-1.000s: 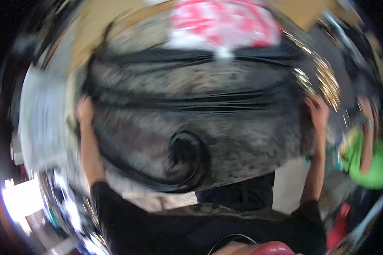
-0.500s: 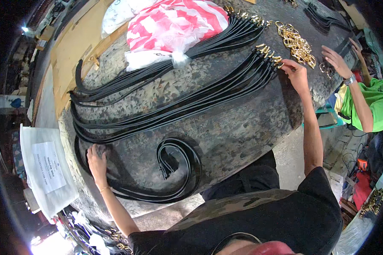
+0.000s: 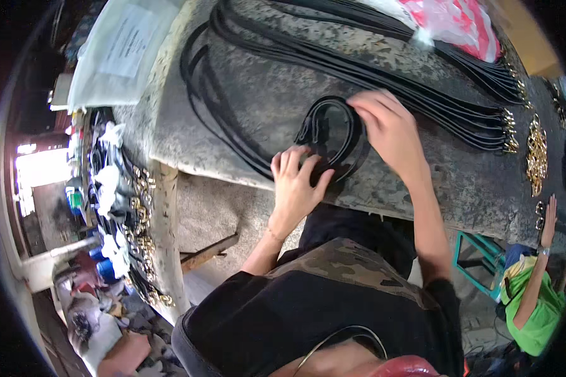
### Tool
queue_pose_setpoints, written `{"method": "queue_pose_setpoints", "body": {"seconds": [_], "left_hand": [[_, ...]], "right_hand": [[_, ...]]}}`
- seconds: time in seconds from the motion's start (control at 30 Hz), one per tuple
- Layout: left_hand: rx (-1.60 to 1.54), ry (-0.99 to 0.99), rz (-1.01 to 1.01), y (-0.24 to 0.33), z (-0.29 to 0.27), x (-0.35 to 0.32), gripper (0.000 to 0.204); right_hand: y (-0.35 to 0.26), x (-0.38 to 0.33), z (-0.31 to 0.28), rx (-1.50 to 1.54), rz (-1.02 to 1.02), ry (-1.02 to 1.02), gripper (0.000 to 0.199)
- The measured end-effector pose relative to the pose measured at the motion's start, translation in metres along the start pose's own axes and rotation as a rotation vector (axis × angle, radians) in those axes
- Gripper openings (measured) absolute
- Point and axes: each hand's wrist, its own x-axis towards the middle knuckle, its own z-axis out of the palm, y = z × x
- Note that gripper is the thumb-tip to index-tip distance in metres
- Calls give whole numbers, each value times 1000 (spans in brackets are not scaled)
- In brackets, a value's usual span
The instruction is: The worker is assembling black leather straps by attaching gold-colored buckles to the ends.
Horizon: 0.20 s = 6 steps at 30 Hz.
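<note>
A bundle of black belt straps [image 3: 217, 129] lies along the near left of the table and winds into a coil [image 3: 348, 149] by the front edge. On the coil's near left side, my left hand [image 3: 297, 185] has its fingers bent over the straps and its thumb on the near side. My right hand [image 3: 388, 125] is at the coil's far right rim, slightly blurred, its fingers curled around the edge. Beyond the coil, a long row of black belts [image 3: 358, 76] runs across the table, with gold-coloured metal ends [image 3: 509, 132] gathered on the right.
A heap of gold buckles [image 3: 536, 157] lies at the table's right end. Farther back are a second belt row [image 3: 478, 72] and a red-and-white plastic bag [image 3: 456, 28]. A whitish bin [image 3: 122, 60] stands at the left. A person in green [image 3: 534, 301] rests a hand on the table's right.
My right hand has left the metal ends of the belt row and come to the coil. My left hand has moved along the strap bundle to the coil. The view has turned.
</note>
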Motion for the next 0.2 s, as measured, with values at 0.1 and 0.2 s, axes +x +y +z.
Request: {"method": "queue_pose_setpoints", "body": {"seconds": [0.1, 0.2], "left_hand": [[18, 24, -2, -6, 18, -18, 27], [77, -43, -4, -8, 18, -27, 29]], "right_hand": [[18, 55, 47, -117, -227, -555, 29], [18, 95, 64, -439, 44, -1166, 38]]}}
